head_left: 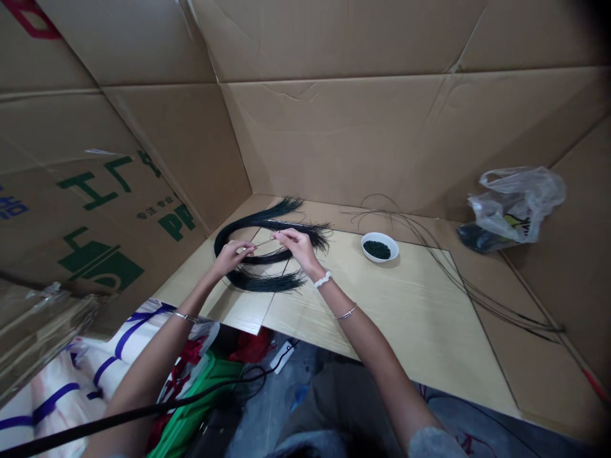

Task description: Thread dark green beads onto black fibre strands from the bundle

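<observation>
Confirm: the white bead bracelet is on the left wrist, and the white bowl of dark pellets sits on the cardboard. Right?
No: the head view shows the white bead bracelet on the right wrist. The white bowl of dark pellets does sit on the cardboard.

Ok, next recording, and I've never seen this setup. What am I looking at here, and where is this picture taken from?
This is one view from a camera worn on a person's head, looking down at their own bare hands; there is no machine. Their left hand and right hand pinch a thin strand between them. Beneath lies a looped bundle of long black fibres on a cardboard surface, beside a white bowl of dark green granules; a plastic bag sits further right.
</observation>
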A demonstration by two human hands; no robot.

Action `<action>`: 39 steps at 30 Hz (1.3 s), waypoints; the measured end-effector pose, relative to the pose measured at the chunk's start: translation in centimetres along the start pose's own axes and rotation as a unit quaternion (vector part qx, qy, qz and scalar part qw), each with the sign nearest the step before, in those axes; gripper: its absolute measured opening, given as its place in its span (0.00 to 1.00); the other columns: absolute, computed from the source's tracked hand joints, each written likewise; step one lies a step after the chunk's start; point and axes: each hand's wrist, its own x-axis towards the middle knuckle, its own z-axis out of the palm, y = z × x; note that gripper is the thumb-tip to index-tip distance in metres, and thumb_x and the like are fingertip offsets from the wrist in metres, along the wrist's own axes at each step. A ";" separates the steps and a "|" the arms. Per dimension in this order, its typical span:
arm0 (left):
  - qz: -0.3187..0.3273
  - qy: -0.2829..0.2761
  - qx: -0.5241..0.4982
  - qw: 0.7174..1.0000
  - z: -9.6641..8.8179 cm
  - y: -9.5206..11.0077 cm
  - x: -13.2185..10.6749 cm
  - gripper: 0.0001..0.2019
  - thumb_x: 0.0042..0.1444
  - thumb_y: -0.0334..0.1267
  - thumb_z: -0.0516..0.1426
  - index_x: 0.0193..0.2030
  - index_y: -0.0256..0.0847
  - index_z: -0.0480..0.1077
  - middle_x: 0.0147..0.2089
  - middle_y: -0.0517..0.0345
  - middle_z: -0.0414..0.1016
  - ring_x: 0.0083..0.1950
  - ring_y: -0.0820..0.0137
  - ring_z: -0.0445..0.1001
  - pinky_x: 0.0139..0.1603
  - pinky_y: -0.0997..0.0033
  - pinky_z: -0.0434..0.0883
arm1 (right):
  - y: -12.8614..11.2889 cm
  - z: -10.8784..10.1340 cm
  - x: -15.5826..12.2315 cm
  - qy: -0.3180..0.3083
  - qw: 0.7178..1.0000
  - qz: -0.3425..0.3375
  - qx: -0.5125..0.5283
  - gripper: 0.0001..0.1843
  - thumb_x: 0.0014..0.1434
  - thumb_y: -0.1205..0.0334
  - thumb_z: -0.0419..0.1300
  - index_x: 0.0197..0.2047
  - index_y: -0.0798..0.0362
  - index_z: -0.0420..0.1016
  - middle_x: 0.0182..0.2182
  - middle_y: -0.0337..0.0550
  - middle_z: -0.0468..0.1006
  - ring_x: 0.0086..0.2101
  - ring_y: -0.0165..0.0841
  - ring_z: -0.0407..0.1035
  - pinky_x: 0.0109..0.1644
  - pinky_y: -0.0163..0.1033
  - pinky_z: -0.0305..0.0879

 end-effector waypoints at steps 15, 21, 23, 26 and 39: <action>-0.212 0.139 0.194 0.948 2.1 -7.2 -4.9 0.43 0.50 0.54 0.66 0.69 0.35 0.60 0.72 0.33 0.54 0.74 0.43 0.56 0.73 0.45 0.57 | 1.0 4.2 -0.2 -0.036 0.999 -0.008 0.032 0.17 0.56 0.47 0.68 0.38 0.52 0.86 0.37 0.44 0.83 0.32 0.29 0.71 0.33 0.33 0.71; -0.267 0.158 0.194 0.931 0.5 -8.5 -5.6 0.41 0.49 0.52 0.66 0.67 0.34 0.61 0.67 0.36 0.61 0.71 0.46 0.61 0.72 0.49 0.61 | 1.9 3.0 -0.1 0.001 0.999 0.019 0.045 0.18 0.55 0.47 0.68 0.38 0.53 0.85 0.39 0.47 0.84 0.31 0.29 0.72 0.29 0.32 0.70; -0.282 0.161 0.193 0.926 -0.2 -8.7 -5.7 0.41 0.49 0.53 0.66 0.66 0.34 0.62 0.64 0.37 0.65 0.68 0.46 0.64 0.70 0.48 0.62 | 2.2 2.6 0.0 0.019 0.998 0.026 0.048 0.19 0.55 0.46 0.67 0.39 0.54 0.84 0.39 0.48 0.84 0.31 0.29 0.72 0.29 0.32 0.70; -0.302 0.166 0.193 0.919 -0.6 -8.9 -5.9 0.40 0.48 0.53 0.66 0.66 0.35 0.64 0.63 0.37 0.67 0.67 0.44 0.65 0.70 0.47 0.63 | 2.4 2.1 0.1 0.038 0.998 0.028 0.049 0.19 0.57 0.46 0.66 0.40 0.54 0.83 0.39 0.47 0.84 0.30 0.28 0.72 0.28 0.31 0.70; -0.358 0.205 0.195 0.890 0.8 -8.3 -4.7 0.37 0.59 0.54 0.60 0.68 0.33 0.61 0.68 0.31 0.63 0.72 0.38 0.57 0.70 0.41 0.56 | -1.6 4.1 -2.7 -0.119 0.929 -0.293 -0.194 0.13 0.69 0.57 0.59 0.44 0.52 0.85 0.43 0.48 0.86 0.46 0.34 0.78 0.55 0.42 0.74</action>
